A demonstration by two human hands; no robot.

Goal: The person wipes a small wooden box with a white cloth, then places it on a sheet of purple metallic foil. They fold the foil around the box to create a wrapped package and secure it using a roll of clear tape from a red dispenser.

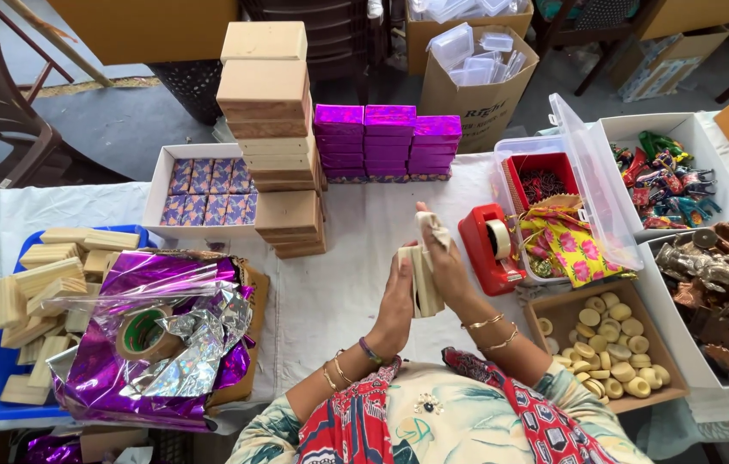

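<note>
My left hand (394,302) and my right hand (450,273) hold a small pale wooden block (422,277) upright between them, above the white table cover (339,283). The right thumb and fingers pinch a strip of beige tape (435,227) at the block's top end. A red tape dispenser (488,247) stands just right of my hands. To the left lies crumpled purple and silver foil (154,335) with a roll of brown tape (143,332) on it.
A blue tray of wooden blocks (33,301) sits far left. A tall stack of brown boxes (274,129), purple wrapped boxes (388,142) and a white box of patterned boxes (205,189) stand behind. Right: clear bin with fabric pouches (566,245), tray of round pieces (609,344), figurines (725,283).
</note>
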